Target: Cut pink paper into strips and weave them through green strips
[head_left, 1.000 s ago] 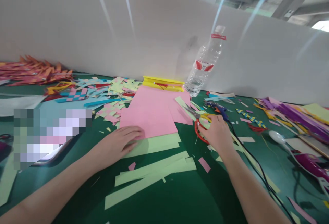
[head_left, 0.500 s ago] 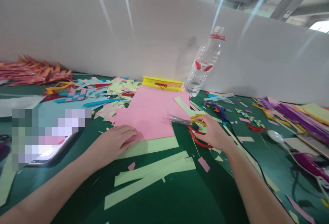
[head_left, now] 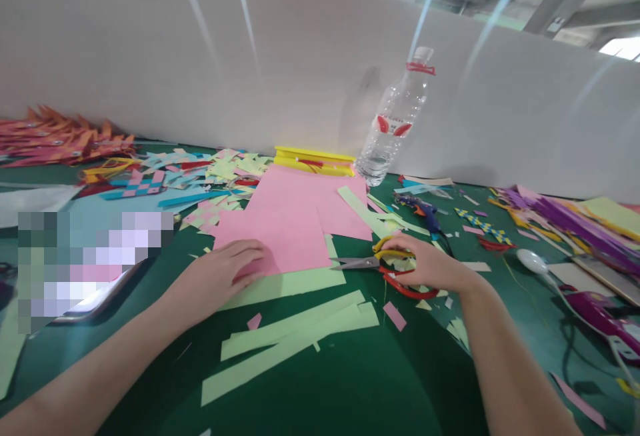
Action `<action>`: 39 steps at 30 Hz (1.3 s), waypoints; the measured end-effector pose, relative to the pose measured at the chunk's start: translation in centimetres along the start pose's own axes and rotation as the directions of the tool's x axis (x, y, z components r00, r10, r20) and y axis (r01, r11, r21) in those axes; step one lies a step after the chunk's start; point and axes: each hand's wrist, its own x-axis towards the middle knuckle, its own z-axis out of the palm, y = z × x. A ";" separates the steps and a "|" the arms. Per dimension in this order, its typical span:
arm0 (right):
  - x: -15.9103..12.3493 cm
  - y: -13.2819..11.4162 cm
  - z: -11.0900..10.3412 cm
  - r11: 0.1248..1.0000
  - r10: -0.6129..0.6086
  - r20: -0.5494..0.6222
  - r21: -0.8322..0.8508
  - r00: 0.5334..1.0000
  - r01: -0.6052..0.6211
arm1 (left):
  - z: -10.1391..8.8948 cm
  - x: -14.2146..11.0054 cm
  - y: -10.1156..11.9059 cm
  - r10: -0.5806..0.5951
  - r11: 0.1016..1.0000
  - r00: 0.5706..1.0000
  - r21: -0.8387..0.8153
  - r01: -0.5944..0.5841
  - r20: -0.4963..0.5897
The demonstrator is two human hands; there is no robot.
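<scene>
My left hand [head_left: 225, 269] lies flat with its fingers out on the near left corner of a pink paper sheet [head_left: 285, 226] on the green table [head_left: 350, 383]. My right hand [head_left: 425, 266] grips the yellow and red handles of a pair of scissors [head_left: 370, 264]. The metal blades point left, toward the pink sheet's right edge, and look nearly closed. Pale green paper strips [head_left: 295, 333] lie in front of and under the pink sheet.
A clear water bottle [head_left: 395, 123] and a yellow paper stack [head_left: 315, 159] stand against the white wall [head_left: 150, 56]. Coloured scraps [head_left: 165, 179] lie at left, a phone [head_left: 100, 296] near left, a glue gun [head_left: 423, 209], purple strips [head_left: 555, 216] and a white and magenta tool [head_left: 590, 306] at right.
My right hand has picked up the scissors and swung them left, so the blades now lie at the pink sheet's right edge. My left hand has stayed on the sheet.
</scene>
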 end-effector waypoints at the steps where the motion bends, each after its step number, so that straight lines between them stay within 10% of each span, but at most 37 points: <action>1: 0.0 0.0 0.0 1.000 0.001 -0.004 -0.004 1.000 -0.001 | 0.0 0.0 0.0 0.002 1.000 1.000 0.001 -0.002 0.005; 25: 1.2 -1.8 1.6 0.969 -0.248 -0.095 -0.016 0.964 0.247 | -0.4 0.4 0.1 0.022 1.000 1.000 0.010 -0.022 0.017; 39: 1.2 -1.9 1.8 0.973 -0.219 -0.118 -0.099 0.968 0.208 | -0.3 2.1 3.3 0.054 0.933 0.985 0.343 -0.107 0.162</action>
